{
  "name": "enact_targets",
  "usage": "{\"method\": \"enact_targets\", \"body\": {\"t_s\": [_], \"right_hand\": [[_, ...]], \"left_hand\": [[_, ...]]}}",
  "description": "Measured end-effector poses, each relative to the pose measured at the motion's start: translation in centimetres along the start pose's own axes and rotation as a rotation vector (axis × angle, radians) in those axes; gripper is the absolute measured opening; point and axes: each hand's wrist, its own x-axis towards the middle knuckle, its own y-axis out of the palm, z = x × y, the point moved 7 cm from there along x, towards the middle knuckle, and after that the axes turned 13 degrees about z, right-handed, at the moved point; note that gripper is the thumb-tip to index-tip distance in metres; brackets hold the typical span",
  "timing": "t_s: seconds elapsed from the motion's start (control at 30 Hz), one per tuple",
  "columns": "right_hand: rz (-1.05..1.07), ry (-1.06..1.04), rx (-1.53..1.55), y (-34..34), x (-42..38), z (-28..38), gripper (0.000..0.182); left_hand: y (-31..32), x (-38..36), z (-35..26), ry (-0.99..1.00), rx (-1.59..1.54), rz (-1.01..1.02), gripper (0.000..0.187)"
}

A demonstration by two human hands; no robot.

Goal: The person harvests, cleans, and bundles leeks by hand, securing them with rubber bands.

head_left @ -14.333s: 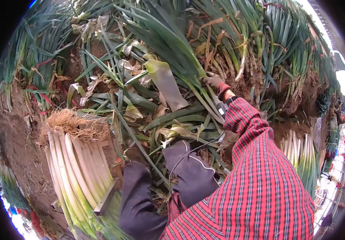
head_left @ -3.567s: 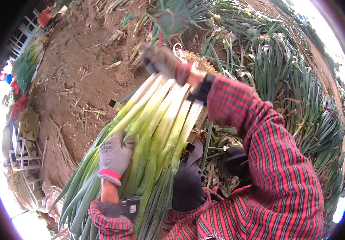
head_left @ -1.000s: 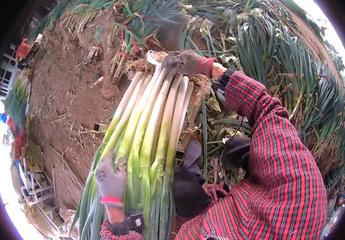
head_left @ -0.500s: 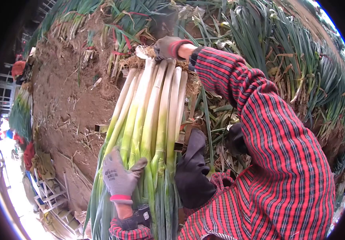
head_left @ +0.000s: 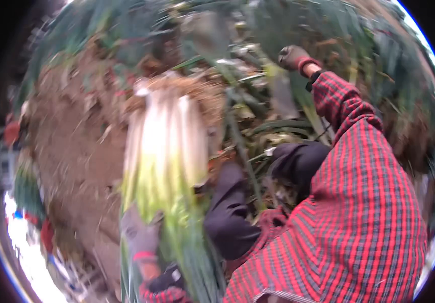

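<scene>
A thick bundle of long green onions [head_left: 169, 146] lies in front of me, root end away, with white shanks and green leaves running toward me. My left hand [head_left: 141, 235], in a grey glove with a red cuff, rests on the left side of the bundle where the stalks turn green, its thumb spread from the fingers. Away to the upper right of the bundle, my right hand [head_left: 294, 56] is raised in a matching glove, fingers curled closed. Blur hides whether anything is inside it. A pale blurred strip [head_left: 280, 91] shows just below that hand.
More green onions [head_left: 359, 55] are heaped along the back and right. Loose leaves and trimmings [head_left: 258, 101] litter the ground beside the bundle. Bare brown soil [head_left: 76, 156] stretches to the left. My dark-trousered leg [head_left: 230, 212] is close against the bundle's right side.
My right hand has left the root end of the bundle and swung up and to the right. My left hand stays on the stalks. The whole view has shifted and become blurred.
</scene>
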Motion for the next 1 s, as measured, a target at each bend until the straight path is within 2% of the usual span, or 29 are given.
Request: {"method": "enact_targets", "body": {"t_s": [0.03,0.1,0.13,0.17,0.23,0.27,0.33,0.4,0.53,0.67,0.77,0.87,1.0], "right_hand": [[-0.071,0.056,0.050,0.6,-1.1,-7.2,0.046],[-0.040,0.255,-0.170,3.5,-1.8,-22.2,0.047],[0.075,0.390,-0.427,3.9,-1.9,-28.7,0.049],[0.114,0.407,-0.473,4.5,-5.4,-30.3,0.050],[-0.176,0.564,0.015,7.7,-8.7,-39.0,0.057],[-0.088,0.533,0.035,8.8,-10.1,-38.7,0.050],[0.103,0.467,0.081,10.8,-13.9,-35.1,0.037],[0.180,0.493,0.083,14.1,-13.1,-35.3,0.040],[0.145,0.547,0.113,18.1,-10.5,-35.1,0.046],[0.006,0.471,0.209,17.7,-7.9,-32.5,0.059],[0.062,0.470,0.139,16.0,-4.7,-29.3,0.058],[-0.115,0.552,0.088,19.4,1.4,-31.0,0.066],[0.015,0.414,0.336,18.5,2.2,-31.0,0.070]], "left_hand": [[-0.2,0.1,-0.1,-0.004,-0.026,0.030,0.091],[-0.5,0.5,-0.4,0.002,-0.039,0.055,0.092],[-0.6,0.7,-0.7,0.003,0.008,0.071,0.090],[-0.5,0.7,-0.6,-0.010,0.060,0.083,0.089],[0.9,1.1,1.5,0.107,0.128,-0.005,0.083],[1.3,1.3,2.4,0.162,0.161,-0.048,0.081],[0.3,1.6,2.2,0.120,-0.015,0.132,0.082],[0.1,1.8,1.7,0.105,-0.105,0.240,0.083],[-0.3,1.1,0.2,0.097,-0.110,0.311,0.084],[0.0,1.1,0.6,0.090,-0.150,0.351,0.087],[-0.6,1.1,0.0,0.038,-0.135,0.376,0.090],[-0.3,0.7,1.0,0.027,-0.111,0.387,0.092],[-0.7,0.3,-0.4,-0.031,-0.079,0.463,0.093]]}}
